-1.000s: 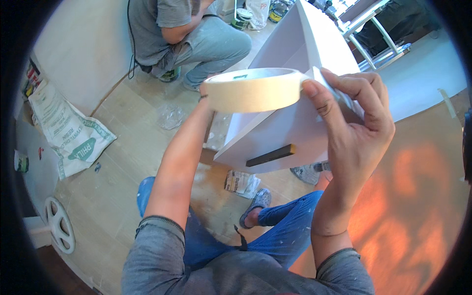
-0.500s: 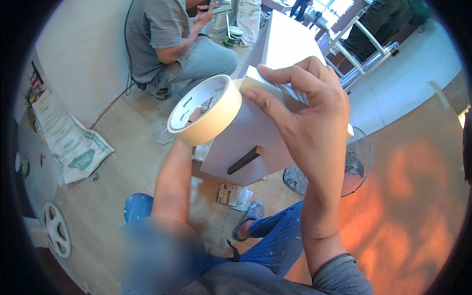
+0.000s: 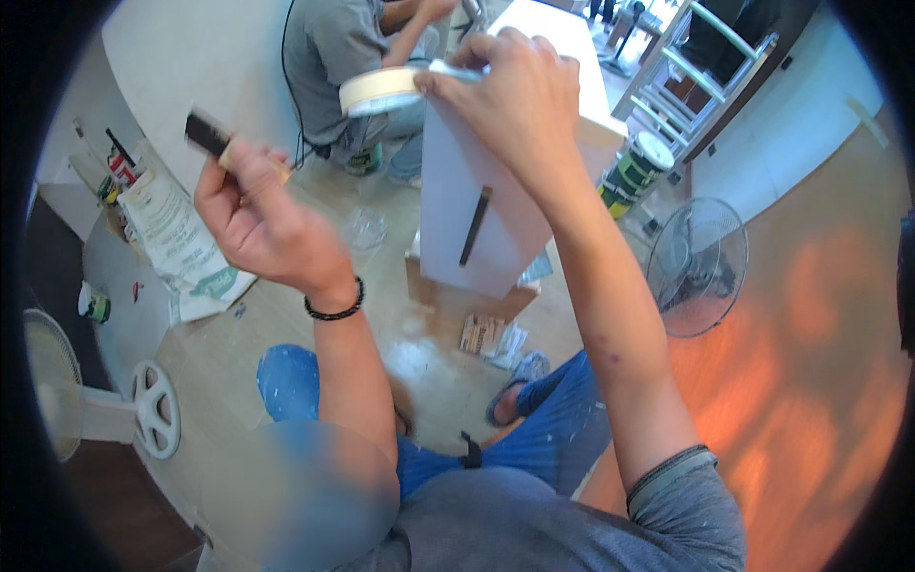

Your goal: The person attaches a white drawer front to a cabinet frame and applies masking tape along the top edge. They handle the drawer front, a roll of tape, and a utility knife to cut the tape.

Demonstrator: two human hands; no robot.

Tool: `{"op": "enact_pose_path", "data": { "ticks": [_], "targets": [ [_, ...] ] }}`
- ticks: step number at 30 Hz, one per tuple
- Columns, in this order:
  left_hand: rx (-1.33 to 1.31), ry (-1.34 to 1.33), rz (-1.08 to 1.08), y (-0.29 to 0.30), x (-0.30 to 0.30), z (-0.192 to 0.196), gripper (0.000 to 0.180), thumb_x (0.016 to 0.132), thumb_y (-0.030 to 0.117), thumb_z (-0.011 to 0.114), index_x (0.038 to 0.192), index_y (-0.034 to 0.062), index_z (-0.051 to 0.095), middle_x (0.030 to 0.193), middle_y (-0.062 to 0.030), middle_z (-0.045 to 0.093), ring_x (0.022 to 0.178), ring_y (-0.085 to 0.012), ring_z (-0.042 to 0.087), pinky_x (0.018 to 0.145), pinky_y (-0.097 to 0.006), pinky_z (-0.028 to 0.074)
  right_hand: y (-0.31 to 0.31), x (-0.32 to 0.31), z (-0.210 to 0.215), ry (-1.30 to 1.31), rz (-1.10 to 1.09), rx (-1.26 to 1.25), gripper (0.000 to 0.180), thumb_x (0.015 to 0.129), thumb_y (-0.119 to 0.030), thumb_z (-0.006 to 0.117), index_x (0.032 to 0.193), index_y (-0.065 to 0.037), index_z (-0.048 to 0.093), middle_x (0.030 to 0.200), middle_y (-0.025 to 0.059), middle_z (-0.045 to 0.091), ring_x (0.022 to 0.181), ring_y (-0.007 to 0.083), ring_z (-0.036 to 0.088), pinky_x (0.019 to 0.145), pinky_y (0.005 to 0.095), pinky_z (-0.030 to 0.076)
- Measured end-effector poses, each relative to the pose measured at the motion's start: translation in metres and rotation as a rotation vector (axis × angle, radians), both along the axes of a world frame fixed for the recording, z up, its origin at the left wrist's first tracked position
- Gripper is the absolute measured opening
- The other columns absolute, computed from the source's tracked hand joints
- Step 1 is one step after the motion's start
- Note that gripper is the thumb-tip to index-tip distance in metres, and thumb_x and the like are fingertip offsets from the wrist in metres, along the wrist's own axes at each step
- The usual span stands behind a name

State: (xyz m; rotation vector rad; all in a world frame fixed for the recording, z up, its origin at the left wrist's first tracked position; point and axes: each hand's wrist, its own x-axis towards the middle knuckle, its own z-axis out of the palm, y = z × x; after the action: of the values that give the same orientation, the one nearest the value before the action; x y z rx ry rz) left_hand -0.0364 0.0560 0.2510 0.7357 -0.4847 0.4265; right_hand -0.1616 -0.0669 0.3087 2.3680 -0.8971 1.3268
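My right hand [image 3: 519, 100] pinches the top corner of a white boxy panel [image 3: 467, 219], thumb in front and fingers over the edge. At the thumb tip a roll of cream masking tape [image 3: 379, 92] hangs out to the left, against the panel's corner. A dark slot-like bar [image 3: 476, 226] runs down the panel's face. Raised off to the left, my left hand [image 3: 272, 219] is closed on a small flat tool [image 3: 206, 132] with a black end and a yellowish part; motion blur hides its kind. A beaded bracelet [image 3: 335, 300] circles that wrist.
Another person [image 3: 334, 71] crouches behind the tape. A metal ladder [image 3: 691, 71], paint bucket [image 3: 634, 172] and fan grille [image 3: 701, 267] stand right. A white sack [image 3: 191, 243] and a fan [image 3: 91, 410] are left. Papers [image 3: 486, 336] lie by my foot.
My left hand has come out from behind the tape roll and swung up to the left with the small tool. The roll now hangs edge-on beside my right thumb. My view has shifted.
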Motion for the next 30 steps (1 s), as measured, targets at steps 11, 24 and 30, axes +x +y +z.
{"op": "enact_pose_path", "data": {
  "ticks": [11, 24, 30],
  "targets": [
    [0.414, -0.427, -0.055, -0.051, -0.046, -0.026, 0.015, 0.1, 0.013, 0.064, 0.112, 0.0046, 0.061, 0.084, -0.0126, 0.072, 0.072, -0.0316, 0.072, 0.063, -0.04, 0.055, 0.003, -0.014, 0.013, -0.002, 0.125, 0.211, 0.033, 0.081, -0.036, 0.08, 0.097, -0.007, 0.082, 0.093, 0.0195, 0.072, 0.09, 0.0365, 0.068, 0.08, 0.0469, 0.051],
    [0.401, -0.616, 0.242, -0.076, -0.012, -0.049, 0.015, 0.096, 0.01, 0.07, 0.109, 0.0061, 0.065, 0.078, -0.0095, 0.069, 0.063, -0.0274, 0.068, 0.056, -0.038, 0.052, 0.007, -0.015, 0.016, -0.023, 0.174, 0.334, 0.029, 0.082, -0.027, 0.084, 0.1, -0.004, 0.08, 0.086, 0.0152, 0.068, 0.078, 0.026, 0.065, 0.071, 0.0367, 0.05],
    [0.454, -0.568, 0.21, -0.073, -0.018, -0.042, 0.016, 0.094, 0.004, 0.073, 0.109, 0.004, 0.067, 0.095, -0.0111, 0.076, 0.084, -0.0255, 0.077, 0.069, -0.034, 0.059, 0.01, -0.011, 0.016, -0.079, 0.192, 0.425, 0.028, 0.084, -0.026, 0.084, 0.098, -0.002, 0.08, 0.084, 0.0121, 0.068, 0.077, 0.0206, 0.063, 0.069, 0.0334, 0.048]
  ]
}}
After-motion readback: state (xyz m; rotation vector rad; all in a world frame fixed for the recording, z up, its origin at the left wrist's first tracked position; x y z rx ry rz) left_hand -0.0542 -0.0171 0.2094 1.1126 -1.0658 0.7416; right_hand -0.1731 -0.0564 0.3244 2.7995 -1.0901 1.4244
